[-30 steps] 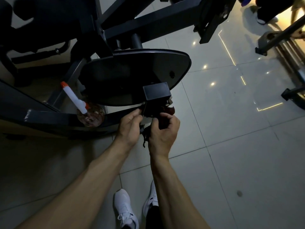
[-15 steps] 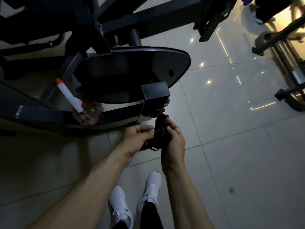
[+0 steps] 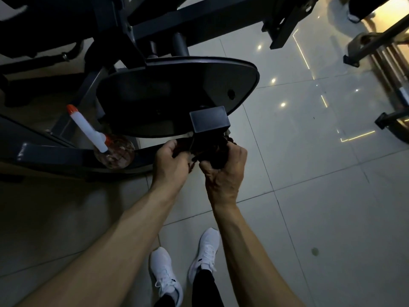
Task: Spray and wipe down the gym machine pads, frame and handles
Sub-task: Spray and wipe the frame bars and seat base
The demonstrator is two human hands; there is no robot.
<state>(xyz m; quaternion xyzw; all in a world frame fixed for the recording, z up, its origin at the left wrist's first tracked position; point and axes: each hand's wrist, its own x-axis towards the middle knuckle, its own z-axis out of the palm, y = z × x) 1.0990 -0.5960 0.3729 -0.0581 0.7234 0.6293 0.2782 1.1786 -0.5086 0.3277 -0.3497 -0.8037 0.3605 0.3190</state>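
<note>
The dark red-brown rag (image 3: 213,152) is bunched up between both hands, just under the black square cap (image 3: 209,119) on the end of a metal bar; the rag touches the bottom of that cap, as far as the dim light lets me tell. The left hand (image 3: 170,162) has its fingers curled round the left end of the rag; the right hand (image 3: 225,171) has its fingers curled round the bigger lump on the right. The cap sits just past the fingers, on the far side; its bar seems to run away from the person, under the wide black oval seat pad (image 3: 177,96); I think the next wipe goes up and over the cap. Both hands are about as near to it. Off to the left, the round clear spray bottle with a white neck (image 3: 88,129) stands on the grey frame bar (image 3: 55,155), well apart from the hands.
</note>
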